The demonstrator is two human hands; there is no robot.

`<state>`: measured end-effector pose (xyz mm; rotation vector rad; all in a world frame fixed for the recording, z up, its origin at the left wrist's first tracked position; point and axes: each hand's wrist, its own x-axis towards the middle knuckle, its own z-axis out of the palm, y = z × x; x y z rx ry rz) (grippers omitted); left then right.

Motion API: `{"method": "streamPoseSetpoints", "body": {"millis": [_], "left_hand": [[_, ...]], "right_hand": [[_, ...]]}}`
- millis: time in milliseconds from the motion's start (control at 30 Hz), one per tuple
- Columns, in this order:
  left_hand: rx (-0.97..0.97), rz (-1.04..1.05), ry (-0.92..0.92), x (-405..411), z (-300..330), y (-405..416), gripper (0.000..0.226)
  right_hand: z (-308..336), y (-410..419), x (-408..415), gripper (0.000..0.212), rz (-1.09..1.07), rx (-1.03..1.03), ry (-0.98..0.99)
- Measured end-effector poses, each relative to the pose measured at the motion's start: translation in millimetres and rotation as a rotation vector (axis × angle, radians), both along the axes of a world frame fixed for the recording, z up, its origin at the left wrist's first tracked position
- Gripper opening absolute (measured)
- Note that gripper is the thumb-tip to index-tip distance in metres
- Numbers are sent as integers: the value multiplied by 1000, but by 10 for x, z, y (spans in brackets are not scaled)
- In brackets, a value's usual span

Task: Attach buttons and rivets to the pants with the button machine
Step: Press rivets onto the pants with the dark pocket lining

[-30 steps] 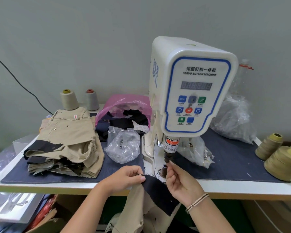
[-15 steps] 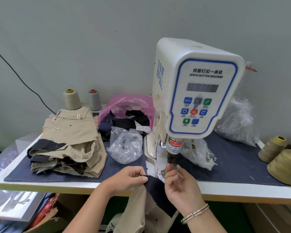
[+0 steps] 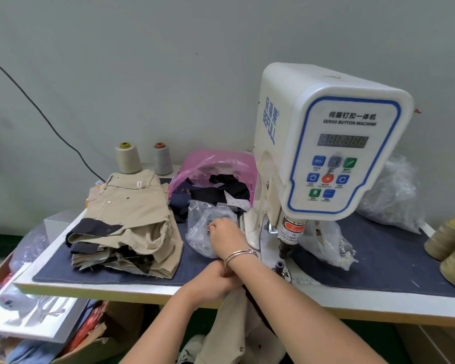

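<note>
The white servo button machine [image 3: 326, 153] stands on the table, its punch [image 3: 285, 248] raised above the bare lower die [image 3: 279, 265]. My left hand [image 3: 213, 282] grips beige pants with a dark waistband [image 3: 231, 324] at the table's front edge; they hang down below it. My right hand [image 3: 226, 237] reaches across my left hand to a clear plastic bag of small metal parts [image 3: 200, 232] left of the machine. Its fingertips are at the bag, hidden behind the back of the hand.
A stack of folded beige pants [image 3: 126, 214] lies on the dark mat at the left. A pink bag of dark cloth [image 3: 216, 161] and two thread cones [image 3: 128, 157] sit behind. More plastic bags [image 3: 394, 193] and large cones [image 3: 449, 237] are on the right.
My right hand left the lower die and moved left and back to the clear bag. My left hand, still holding the pants, stayed at the table edge.
</note>
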<state>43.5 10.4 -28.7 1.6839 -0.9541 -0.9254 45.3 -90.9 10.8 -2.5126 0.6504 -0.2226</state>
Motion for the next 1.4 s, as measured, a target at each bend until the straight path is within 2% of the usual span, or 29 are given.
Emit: {"method": "streamPoseSetpoints", "body": {"millis": [133, 300, 433, 867, 1100, 1267, 1400], "left_hand": [[3, 11, 13, -33, 30, -12, 26], [15, 9, -34, -12, 9, -19, 34], [17, 20, -43, 4, -15, -27, 33], [-9, -15, -31, -20, -85, -65, 31], [-11, -10, 34, 3, -33, -48, 32], [-7, 9, 64, 4, -66, -52, 26], [-7, -33, 55, 8, -38, -59, 25]], "right_hand": [[-137, -93, 247, 31, 43, -273, 231], [-183, -84, 383, 21, 60, -436, 228], [-185, -75, 420, 20, 82, -490, 235], [-243, -97, 387, 25, 155, -527, 142], [-228, -75, 438, 24, 169, -573, 163], [-241, -87, 442, 30, 170, -553, 129], [-249, -117, 418, 24, 133, -451, 128]]}}
